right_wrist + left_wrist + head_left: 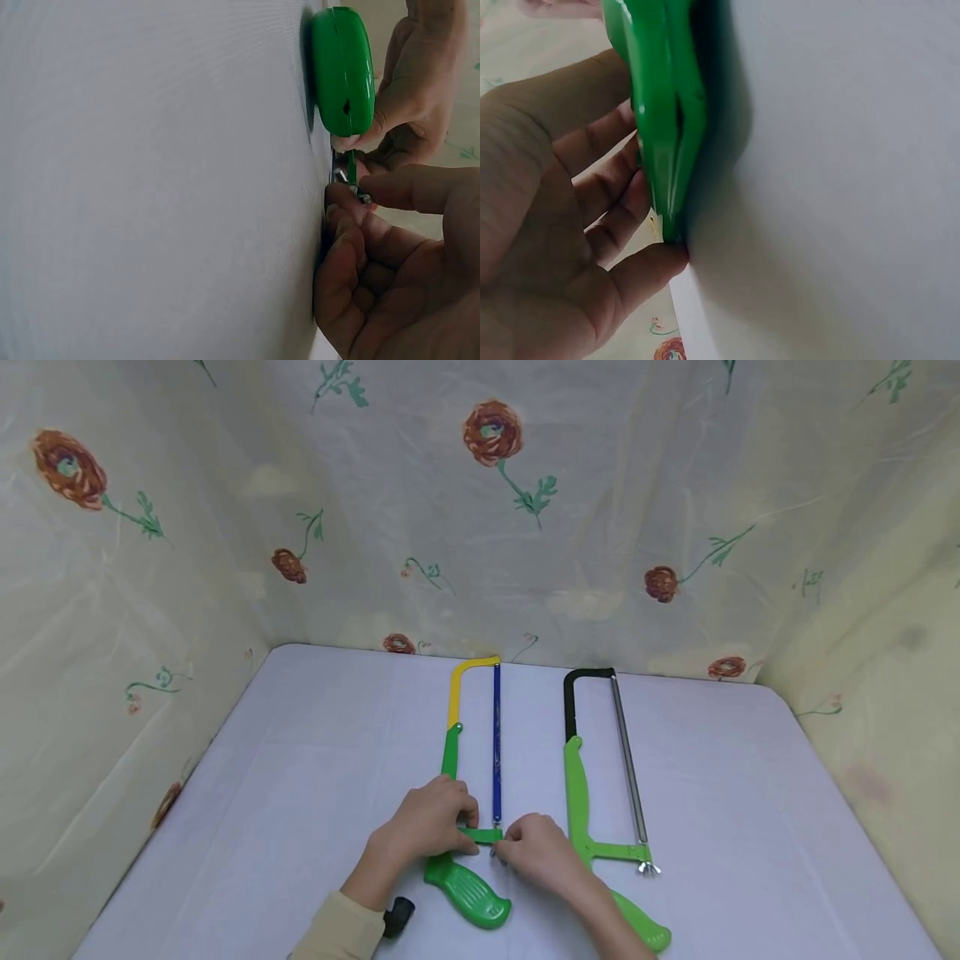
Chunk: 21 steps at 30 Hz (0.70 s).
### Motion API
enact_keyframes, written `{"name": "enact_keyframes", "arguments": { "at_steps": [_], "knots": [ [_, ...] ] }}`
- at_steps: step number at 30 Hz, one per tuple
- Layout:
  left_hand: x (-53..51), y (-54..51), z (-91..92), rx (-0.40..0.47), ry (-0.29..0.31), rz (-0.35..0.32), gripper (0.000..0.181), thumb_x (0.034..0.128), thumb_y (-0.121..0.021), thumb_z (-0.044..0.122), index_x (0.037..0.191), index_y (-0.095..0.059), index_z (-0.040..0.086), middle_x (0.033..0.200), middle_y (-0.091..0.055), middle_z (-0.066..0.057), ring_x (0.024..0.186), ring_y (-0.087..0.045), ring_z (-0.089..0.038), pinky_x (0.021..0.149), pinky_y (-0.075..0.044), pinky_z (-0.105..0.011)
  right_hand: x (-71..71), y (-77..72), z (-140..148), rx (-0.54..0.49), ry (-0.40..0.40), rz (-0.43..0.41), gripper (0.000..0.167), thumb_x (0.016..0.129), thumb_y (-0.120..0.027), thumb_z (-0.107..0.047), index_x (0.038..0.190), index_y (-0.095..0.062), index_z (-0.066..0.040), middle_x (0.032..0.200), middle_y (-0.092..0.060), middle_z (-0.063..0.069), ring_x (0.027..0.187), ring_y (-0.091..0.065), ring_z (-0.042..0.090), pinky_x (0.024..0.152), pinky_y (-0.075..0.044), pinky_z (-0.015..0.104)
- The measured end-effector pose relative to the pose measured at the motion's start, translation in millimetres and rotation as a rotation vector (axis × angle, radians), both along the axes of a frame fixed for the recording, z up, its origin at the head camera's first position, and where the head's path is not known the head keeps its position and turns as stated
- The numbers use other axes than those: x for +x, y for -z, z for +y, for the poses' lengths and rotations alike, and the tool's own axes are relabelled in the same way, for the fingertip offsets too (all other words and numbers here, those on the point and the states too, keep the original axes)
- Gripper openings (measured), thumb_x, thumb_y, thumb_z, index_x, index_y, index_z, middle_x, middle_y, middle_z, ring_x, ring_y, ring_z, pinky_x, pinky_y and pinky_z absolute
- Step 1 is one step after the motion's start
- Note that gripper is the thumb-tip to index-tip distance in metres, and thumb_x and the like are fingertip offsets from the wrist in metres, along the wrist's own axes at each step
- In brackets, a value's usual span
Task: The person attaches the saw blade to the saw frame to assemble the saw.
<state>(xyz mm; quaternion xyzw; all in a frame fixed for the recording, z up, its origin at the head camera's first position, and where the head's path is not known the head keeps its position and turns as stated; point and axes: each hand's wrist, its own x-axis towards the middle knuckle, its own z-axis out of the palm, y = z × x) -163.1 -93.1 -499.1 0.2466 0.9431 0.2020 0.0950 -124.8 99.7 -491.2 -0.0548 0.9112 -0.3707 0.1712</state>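
Note:
A hacksaw with a dark green handle [472, 893], a yellow front bow and a blue blade [497, 743] lies flat on the white-covered table. My left hand [431, 817] grips its green frame just above the handle, thumb and fingers on either side of the lower arm. At the near end of the blade, my right hand [543, 853] pinches a small metal wing nut [365, 198] between thumb and index finger. In the left wrist view, the green frame [660, 127] stands close against the left fingers; the right hand is mostly hidden there.
To the right lies a second hacksaw with a light green frame [577, 793], black bow and grey blade [628, 760]; its wing nut [648, 867] shows. My right forearm crosses over its handle [641, 922]. A flowered curtain [450, 527] surrounds the table.

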Motion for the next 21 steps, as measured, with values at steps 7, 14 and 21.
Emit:
{"name": "enact_keyframes", "arguments": {
  "at_steps": [7,14,21],
  "knots": [
    [-1.4,-0.1,0.8,0.029,-0.015,-0.045,0.022,0.0737,-0.087,0.036,0.072,-0.066,0.030,0.069,-0.055,0.015,0.070,-0.048,-0.006,0.058,-0.039,-0.022,-2.2,-2.3,3.4,-0.050,-0.056,-0.029,0.025,0.085,-0.063,-0.018,0.063,-0.069,-0.007,0.047,-0.043,-0.008,0.046,-0.034,0.007,0.045,-0.025,0.020],
    [-1.5,-0.1,-3.3,0.084,-0.035,-0.089,0.022,0.0738,-0.087,0.033,0.071,-0.066,0.027,0.064,-0.057,0.014,0.062,-0.049,-0.004,0.056,-0.040,-0.021,-2.5,-4.2,5.9,-0.077,-0.067,-0.036,0.026,0.087,-0.064,-0.018,0.064,-0.066,-0.005,0.050,-0.050,-0.005,0.046,-0.042,0.008,0.047,-0.033,0.021],
    [-1.6,-0.7,-2.7,0.107,-0.050,-0.118,0.021,0.0724,-0.088,0.029,0.070,-0.068,0.024,0.062,-0.057,0.012,0.059,-0.049,-0.003,0.054,-0.040,-0.020,-1.5,-4.5,7.4,-0.101,-0.063,-0.012,0.014,0.082,-0.067,-0.012,0.070,-0.066,-0.005,0.056,-0.058,0.000,0.047,-0.048,0.010,0.048,-0.041,0.025]
  ]
}}
